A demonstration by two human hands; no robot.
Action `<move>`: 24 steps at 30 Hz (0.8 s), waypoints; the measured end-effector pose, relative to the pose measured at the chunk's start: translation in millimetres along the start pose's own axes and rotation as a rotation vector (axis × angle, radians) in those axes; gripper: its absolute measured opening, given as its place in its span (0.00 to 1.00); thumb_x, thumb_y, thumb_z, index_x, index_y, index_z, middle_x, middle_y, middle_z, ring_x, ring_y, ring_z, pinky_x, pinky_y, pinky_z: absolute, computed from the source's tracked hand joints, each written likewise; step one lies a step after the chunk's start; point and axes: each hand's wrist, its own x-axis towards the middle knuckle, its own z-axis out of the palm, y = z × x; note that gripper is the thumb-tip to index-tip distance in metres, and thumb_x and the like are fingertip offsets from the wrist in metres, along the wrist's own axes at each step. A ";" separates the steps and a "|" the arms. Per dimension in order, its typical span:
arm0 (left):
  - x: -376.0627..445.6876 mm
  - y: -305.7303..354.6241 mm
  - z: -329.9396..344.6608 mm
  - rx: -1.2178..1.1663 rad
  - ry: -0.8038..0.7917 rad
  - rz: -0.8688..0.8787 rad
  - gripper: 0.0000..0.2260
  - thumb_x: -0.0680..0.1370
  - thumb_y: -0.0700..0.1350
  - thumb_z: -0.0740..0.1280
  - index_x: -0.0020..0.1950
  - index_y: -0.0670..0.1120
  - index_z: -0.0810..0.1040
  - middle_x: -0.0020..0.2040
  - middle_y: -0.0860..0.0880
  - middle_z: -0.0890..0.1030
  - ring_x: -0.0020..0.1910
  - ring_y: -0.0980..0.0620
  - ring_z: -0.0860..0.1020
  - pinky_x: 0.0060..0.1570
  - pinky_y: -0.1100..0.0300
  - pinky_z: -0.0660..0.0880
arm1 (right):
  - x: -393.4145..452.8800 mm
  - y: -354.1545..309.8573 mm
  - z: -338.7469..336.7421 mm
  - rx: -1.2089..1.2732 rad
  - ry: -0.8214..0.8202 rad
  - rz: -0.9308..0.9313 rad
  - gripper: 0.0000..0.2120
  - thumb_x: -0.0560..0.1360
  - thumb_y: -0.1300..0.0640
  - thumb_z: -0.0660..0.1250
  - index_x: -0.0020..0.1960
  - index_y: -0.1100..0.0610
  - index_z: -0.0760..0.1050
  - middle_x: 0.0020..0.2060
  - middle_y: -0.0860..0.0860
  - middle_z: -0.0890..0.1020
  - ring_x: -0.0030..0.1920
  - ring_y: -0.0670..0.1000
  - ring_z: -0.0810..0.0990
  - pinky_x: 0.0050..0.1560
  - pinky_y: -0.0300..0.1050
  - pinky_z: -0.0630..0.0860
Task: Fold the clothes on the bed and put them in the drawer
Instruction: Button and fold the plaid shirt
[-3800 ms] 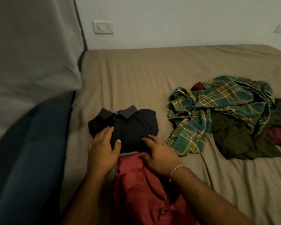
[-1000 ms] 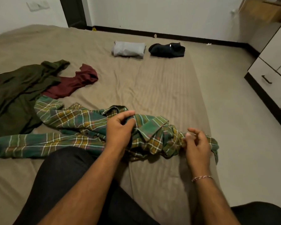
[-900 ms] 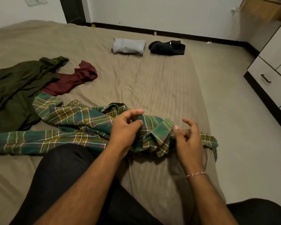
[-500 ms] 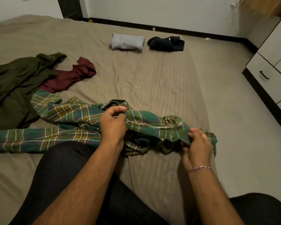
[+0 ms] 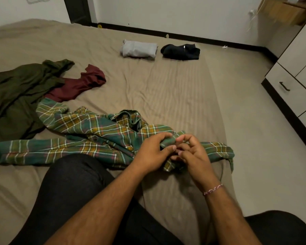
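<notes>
Two folded pieces sit at the far edge of the bed [image 5: 166, 89]: a grey bundle [image 5: 139, 49] and, just beside it, a black bundle [image 5: 181, 51]. I'd call those done on folding, not yet put away. The drawer [image 5: 288, 89] is off to the right across the floor, closed as far as I can see. Left to fold: plaid shirt [image 5: 95, 133], green garment [image 5: 16, 92] and maroon garment [image 5: 78, 84], all loose. So roughly under halfway by my guess, and nothing stored.

Plaid shirt lies crumpled across the near part of the bed in front of my knees, one sleeve stretched out to the left, body bunched and twisted, right end near the bed's edge. Green and yellow check with thin white lines, soft, wrinkled.

My left hand [image 5: 152, 152] pinches a fold of the plaid shirt between thumb and fingers. My right hand [image 5: 193, 152] is right against it, fingers curled onto the same bunch, gripping cloth. Both hands touch each other at the fingertips. I'm probably hunting for an edge to straighten it before folding.
</notes>
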 end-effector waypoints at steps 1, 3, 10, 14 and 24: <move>1.8 -1.6 -0.4 -0.003 0.023 0.023 0.13 0.78 0.47 0.73 0.63 0.51 0.82 0.58 0.55 0.84 0.59 0.57 0.81 0.63 0.55 0.77 | -0.9 1.5 0.0 -0.011 0.057 0.004 0.14 0.79 0.76 0.58 0.55 0.59 0.71 0.43 0.57 0.85 0.40 0.52 0.83 0.39 0.41 0.80; 4.3 0.7 -8.6 -0.089 0.091 0.017 0.09 0.79 0.41 0.70 0.54 0.54 0.84 0.50 0.58 0.85 0.53 0.60 0.82 0.59 0.55 0.78 | 2.0 3.9 -3.7 -0.083 0.283 -0.073 0.11 0.80 0.72 0.62 0.52 0.56 0.73 0.43 0.56 0.85 0.37 0.51 0.83 0.37 0.47 0.80; -1.9 35.7 -79.5 -0.579 0.041 0.027 0.21 0.77 0.25 0.61 0.43 0.48 0.86 0.45 0.46 0.86 0.47 0.50 0.83 0.49 0.58 0.78 | 30.9 -62.6 -17.6 -0.693 -0.232 -0.246 0.35 0.78 0.59 0.72 0.78 0.40 0.62 0.72 0.42 0.73 0.73 0.39 0.69 0.72 0.36 0.66; 4.2 79.0 -145.0 -0.467 -0.152 0.163 0.09 0.78 0.41 0.66 0.50 0.44 0.87 0.52 0.41 0.86 0.53 0.43 0.85 0.54 0.53 0.81 | 52.2 -117.6 16.7 -0.435 -0.509 -0.188 0.11 0.81 0.59 0.66 0.62 0.58 0.79 0.51 0.61 0.82 0.54 0.53 0.82 0.58 0.45 0.80; 40.5 221.7 -289.0 0.299 -0.254 0.422 0.05 0.80 0.45 0.72 0.53 0.50 0.88 0.50 0.50 0.87 0.53 0.50 0.85 0.58 0.43 0.81 | 70.5 -251.0 32.8 -0.696 -0.791 -0.118 0.13 0.81 0.55 0.70 0.56 0.66 0.79 0.44 0.55 0.79 0.41 0.54 0.72 0.40 0.44 0.68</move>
